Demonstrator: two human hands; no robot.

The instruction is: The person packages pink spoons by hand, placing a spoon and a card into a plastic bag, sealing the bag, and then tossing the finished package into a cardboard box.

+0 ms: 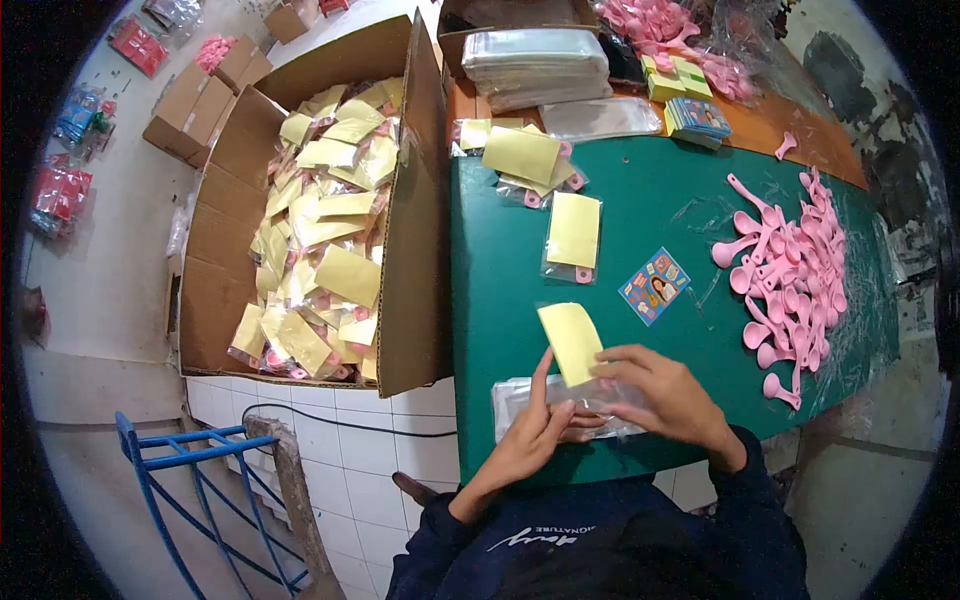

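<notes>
My right hand (665,393) has its fingers closed at the lower edge of a yellow card (573,342), above clear plastic bags (512,402) at the table's near edge. My left hand (530,432) is beside it at the bags, index finger pointing up along the card's left side; whether it grips a bag is hard to tell. Farther up the green table lie a bagged yellow card (573,230) with a pink piece, more such packs (525,158), and a colourful printed card (654,286).
Pink spoons (795,275) are heaped at the right of the table (660,200). Stacked clear bags (535,65) and small card stacks (697,120) stand at the back. A large carton (415,230) of packs is at the left, with a blue metal frame (190,450) below.
</notes>
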